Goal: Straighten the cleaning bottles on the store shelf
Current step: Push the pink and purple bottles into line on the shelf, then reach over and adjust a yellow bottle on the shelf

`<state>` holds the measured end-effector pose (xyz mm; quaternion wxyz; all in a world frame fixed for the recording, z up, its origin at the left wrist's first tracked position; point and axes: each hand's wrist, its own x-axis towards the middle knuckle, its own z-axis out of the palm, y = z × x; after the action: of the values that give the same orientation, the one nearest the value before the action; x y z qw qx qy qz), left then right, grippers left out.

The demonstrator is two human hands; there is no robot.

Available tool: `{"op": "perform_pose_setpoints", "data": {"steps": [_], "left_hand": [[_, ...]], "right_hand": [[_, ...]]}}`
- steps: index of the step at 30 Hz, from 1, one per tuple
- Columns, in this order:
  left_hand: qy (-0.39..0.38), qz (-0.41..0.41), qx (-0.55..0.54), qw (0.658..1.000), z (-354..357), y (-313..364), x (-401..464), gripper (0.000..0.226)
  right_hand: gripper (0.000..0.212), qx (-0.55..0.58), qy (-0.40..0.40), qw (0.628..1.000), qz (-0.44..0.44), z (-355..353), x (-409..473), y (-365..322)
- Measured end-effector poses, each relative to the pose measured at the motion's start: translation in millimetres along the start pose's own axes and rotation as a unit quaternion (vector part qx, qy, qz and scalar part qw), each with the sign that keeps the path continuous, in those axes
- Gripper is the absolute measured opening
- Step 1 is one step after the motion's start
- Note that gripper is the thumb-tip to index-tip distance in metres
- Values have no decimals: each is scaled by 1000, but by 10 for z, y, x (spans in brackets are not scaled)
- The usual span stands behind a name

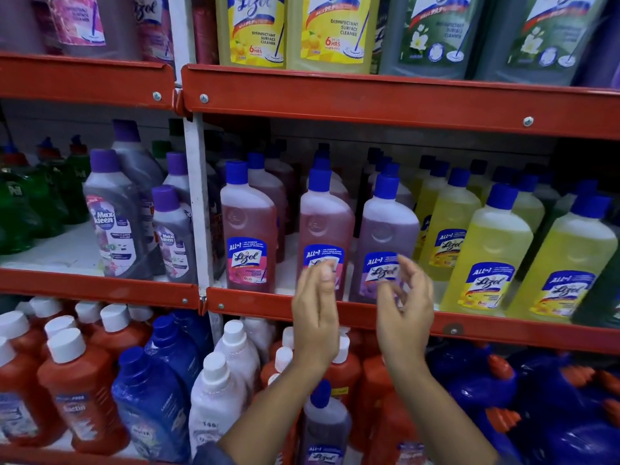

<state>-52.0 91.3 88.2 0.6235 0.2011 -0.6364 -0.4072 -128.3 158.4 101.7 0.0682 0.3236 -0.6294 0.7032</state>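
Observation:
On the middle red shelf [335, 310] stand blue-capped Lizol bottles in rows. At the front are a pink bottle [248, 226], a second pink bottle [325, 223] and a lavender bottle [385, 229], all upright with labels facing me. Yellow Lizol bottles [489, 250] fill the right side. My left hand [315, 317] is raised in front of the second pink bottle's label, fingers loosely curled, holding nothing. My right hand [404, 313] hovers in front of the lavender bottle's label with fingers apart and empty. Both hands are blurred.
Purple Maxkleen bottles [114, 226] and green bottles [30, 203] stand in the left bay. The top shelf holds large yellow [255, 28] and green Lizol refills. Below are red, blue and white bottles [221, 391], and one lavender bottle [327, 421] between my forearms.

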Motion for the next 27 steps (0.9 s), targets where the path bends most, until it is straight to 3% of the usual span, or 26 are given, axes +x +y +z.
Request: {"op": "perform_pose_setpoints", "data": {"steps": [4, 7, 9, 12, 16, 27], "left_hand": [[-110, -112, -2, 988, 301, 80, -32, 53], [-94, -151, -6, 984, 410, 129, -46, 53], [-75, -169, -18, 983, 474, 188, -45, 37], [-58, -168, -22, 984, 580, 210, -76, 48], [-60, -147, -16, 987, 714, 237, -171, 60], [-45, -167, -39, 984, 843, 223, -209, 63]], "right_hand": [[67, -11, -47, 996, 69, -62, 164, 136], [61, 12, -97, 990, 99, -119, 248, 257], [54, 26, -114, 987, 107, -173, 294, 257], [49, 11, -127, 986, 108, -236, 348, 299], [79, -15, -146, 983, 110, -326, 425, 399], [91, -37, -181, 977, 103, -427, 473, 411]]}}
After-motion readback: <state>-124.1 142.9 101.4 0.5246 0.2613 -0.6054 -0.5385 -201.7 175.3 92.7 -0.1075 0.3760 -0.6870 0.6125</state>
